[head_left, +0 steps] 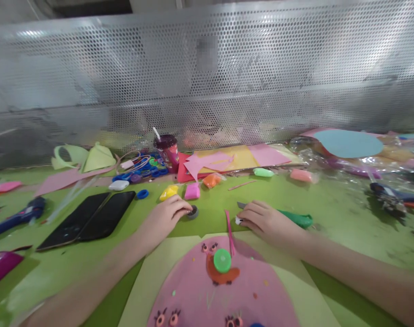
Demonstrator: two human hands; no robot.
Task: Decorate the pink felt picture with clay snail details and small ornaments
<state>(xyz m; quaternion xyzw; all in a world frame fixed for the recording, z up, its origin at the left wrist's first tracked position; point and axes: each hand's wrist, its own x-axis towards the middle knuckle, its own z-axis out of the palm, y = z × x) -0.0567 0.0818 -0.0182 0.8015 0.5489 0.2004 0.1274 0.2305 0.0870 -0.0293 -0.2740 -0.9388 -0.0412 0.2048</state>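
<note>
The left hand (167, 211) reaches to a small grey pot (192, 212) on the green desk (343, 213), just beyond the card (152, 265). Its fingers are drawn narrow and touch the near-left side of the pot; I cannot tell whether they grip it. The pot is round and squat, with no clear long axis; its dark, matt-looking top faces up inside a paler rim.

The right hand (264, 220) lies palm down, to the right of the pot and well apart from it. Its fingers are closed on a small white piece (238, 220) with a dark mark, which sticks out past the fingertips towards the left. A grey blade (241, 205) shows beyond those fingers, pointing left and slightly away from the person, and a long, glossy green object (297, 219) shows on the other side of the hand, its long axis running mostly left to right; the hand hides whether the two join.

Between the hands, a thin pink strip (228, 227) runs away from the person, its near end over the card's pink rounded shape (189, 286). A bright green disc (222, 260) sits there on an orange-brown crescent (223, 276)
</note>
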